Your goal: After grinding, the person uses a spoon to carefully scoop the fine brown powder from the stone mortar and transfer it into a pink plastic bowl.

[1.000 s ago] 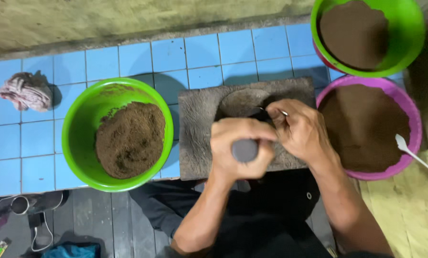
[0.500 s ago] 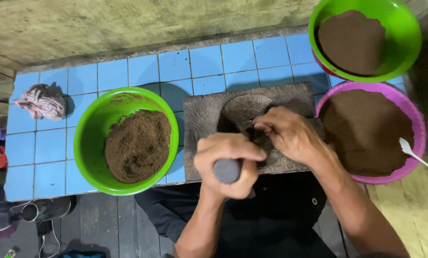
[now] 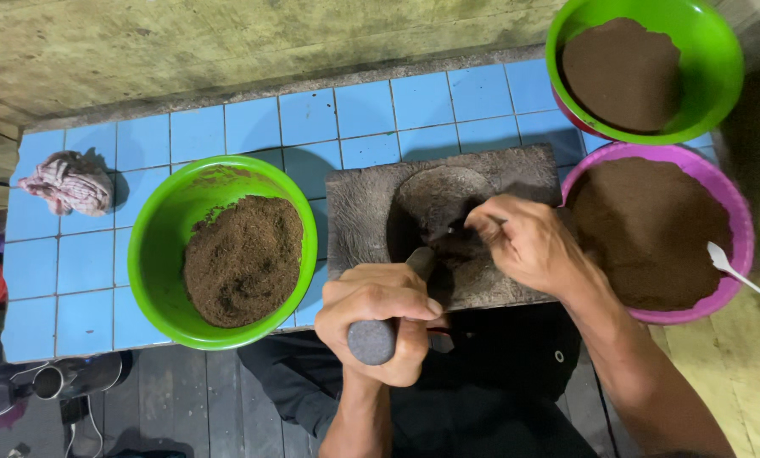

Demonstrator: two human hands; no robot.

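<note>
- Clenching the pestle [image 3: 380, 326], the left hand [image 3: 380, 318] angles it into the stone mortar [image 3: 448, 220].
- Right hand [image 3: 528, 242] pinches dark paste [image 3: 456, 250] there, on the counter [image 3: 227, 127].

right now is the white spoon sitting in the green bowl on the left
No, the white spoon rests on the rim of the purple bowl at right, not in the left green bowl.

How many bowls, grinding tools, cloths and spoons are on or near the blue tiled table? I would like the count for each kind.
Green bowls: 2, one on the left and one at top right
Purple bowl: 1
Stone grinding slab: 1
Stone pestle, in the left hand: 1
Crumpled cloth: 1
White spoon: 1
Total: 7
</note>
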